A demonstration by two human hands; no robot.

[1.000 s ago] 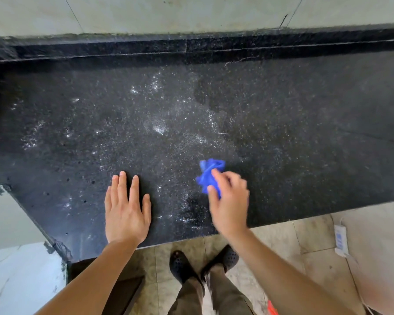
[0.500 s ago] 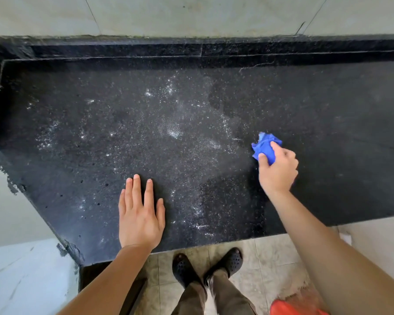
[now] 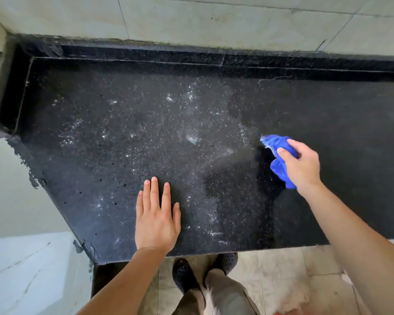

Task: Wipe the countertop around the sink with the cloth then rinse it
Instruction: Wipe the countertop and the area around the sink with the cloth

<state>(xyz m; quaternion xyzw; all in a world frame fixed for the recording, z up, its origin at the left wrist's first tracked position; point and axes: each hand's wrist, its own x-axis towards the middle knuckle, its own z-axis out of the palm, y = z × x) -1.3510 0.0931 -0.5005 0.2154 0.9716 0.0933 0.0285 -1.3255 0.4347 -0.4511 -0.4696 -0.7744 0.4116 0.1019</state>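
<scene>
The right hand's fingers [image 3: 285,153] were curled round a bunched blue cloth [image 3: 276,144], gripping it against the black speckled desk [image 3: 114,142]. The right hand [image 3: 302,166] lay over most of the wad. The cloth's long axis ran from far-left to near-right, with its loose tip pointing left and away toward the wall. The left hand's fingers [image 3: 154,192] lay straight and close together, holding nothing. The left hand [image 3: 156,222] was pressed flat on the desk near its front edge, well apart from the cloth. Between the two hands was a darker damp patch [image 3: 231,179]. White dusty smears [image 3: 192,139] spread farther back and left, with nothing between them and the cloth. Pale wall tiles [image 3: 214,19] rose behind the desk, and dark shoes [image 3: 184,275] stood on the tiled floor [image 3: 282,267] below. A second earlier the cloth had been close beside the left hand near the front edge. It was now farther right and deeper in, while the left hand had kept its place.
</scene>
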